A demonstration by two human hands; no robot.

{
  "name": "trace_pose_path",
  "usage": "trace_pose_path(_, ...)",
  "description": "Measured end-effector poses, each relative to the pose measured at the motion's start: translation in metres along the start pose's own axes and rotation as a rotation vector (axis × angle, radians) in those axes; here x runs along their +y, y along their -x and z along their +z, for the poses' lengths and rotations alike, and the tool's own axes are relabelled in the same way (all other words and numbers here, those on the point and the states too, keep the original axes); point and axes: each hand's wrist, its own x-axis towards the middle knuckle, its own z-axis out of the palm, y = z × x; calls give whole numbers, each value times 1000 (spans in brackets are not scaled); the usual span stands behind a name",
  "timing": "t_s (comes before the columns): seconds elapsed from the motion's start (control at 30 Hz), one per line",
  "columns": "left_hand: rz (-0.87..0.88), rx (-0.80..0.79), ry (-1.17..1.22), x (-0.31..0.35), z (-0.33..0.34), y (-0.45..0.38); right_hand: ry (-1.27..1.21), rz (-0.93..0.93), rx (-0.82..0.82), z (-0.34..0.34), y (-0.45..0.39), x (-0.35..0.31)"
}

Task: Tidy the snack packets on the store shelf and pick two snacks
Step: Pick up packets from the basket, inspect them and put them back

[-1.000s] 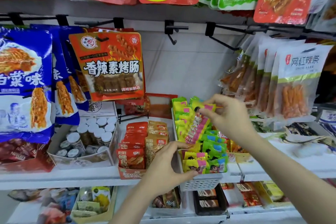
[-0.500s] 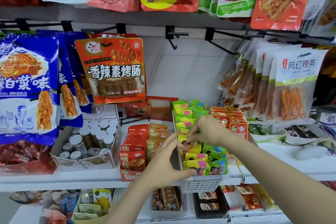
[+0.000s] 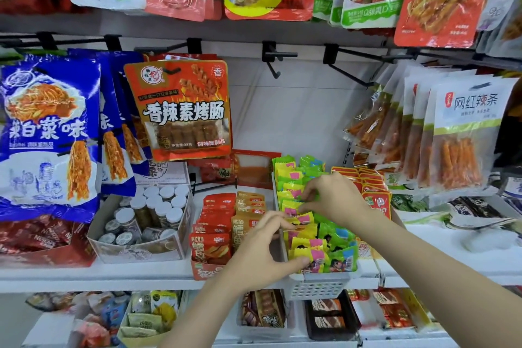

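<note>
A white slotted basket (image 3: 317, 288) on the middle shelf holds rows of small yellow-and-pink packets (image 3: 306, 244) and green packets (image 3: 339, 237). My left hand (image 3: 261, 251) reaches over the basket's left wall. Its thumb is on the front yellow packet and its fingers are on a packet further back, so the yellow row sits between them. My right hand (image 3: 337, 200) is down in the basket's middle, fingers curled and pinching yellow packets there. The packets under both hands are partly hidden.
A red box of orange and red sachets (image 3: 223, 234) stands left of the basket, with a carton of white-capped jars (image 3: 147, 220) beyond it. Red packets (image 3: 375, 195) lie to the right. Hanging bags (image 3: 186, 110) and bare black hooks (image 3: 272, 65) are above. A lower shelf holds more snacks.
My right hand, which held a strip of pink-and-yellow packets above the basket, came down into the basket. My left hand moved right, from the basket's wall onto the yellow row.
</note>
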Motion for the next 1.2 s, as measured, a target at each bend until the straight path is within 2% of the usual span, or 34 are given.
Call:
trace_pose_path(0.17,-85,6,61,4,0,2,-70,-14,-148,5,-4,-1)
trace_pose_path(0.23,-93,-12,46,8,-2,1,-98,-34,-124,4,-6,-2)
trace_pose_path(0.33,-98,-28,-8,12,-3,-2,-248,-5,34,-11,-9,1)
trace_pose_path(0.47,-158,20,92,16,-4,-8,-638,91,262,-54,-9,7)
trace_pose_path(0.57,-277,63,248,18,-7,-18,-666,68,442,-81,-1,7)
trace_pose_path(0.67,-405,136,444,28,-16,-24,-712,94,523,-97,9,6)
trace_pose_path(0.83,-269,114,480,51,-22,-21,-861,184,470,-106,14,-1)
trace_pose_path(0.93,-220,265,466,61,-18,-17,-888,228,452,-102,16,-6)
trace_pose_path(1.0,-231,351,504,63,-18,-14,-887,248,446,-102,16,-7)
trace_pose_path(1.2,-282,369,645,68,-21,-5,-966,315,434,-104,15,-9)
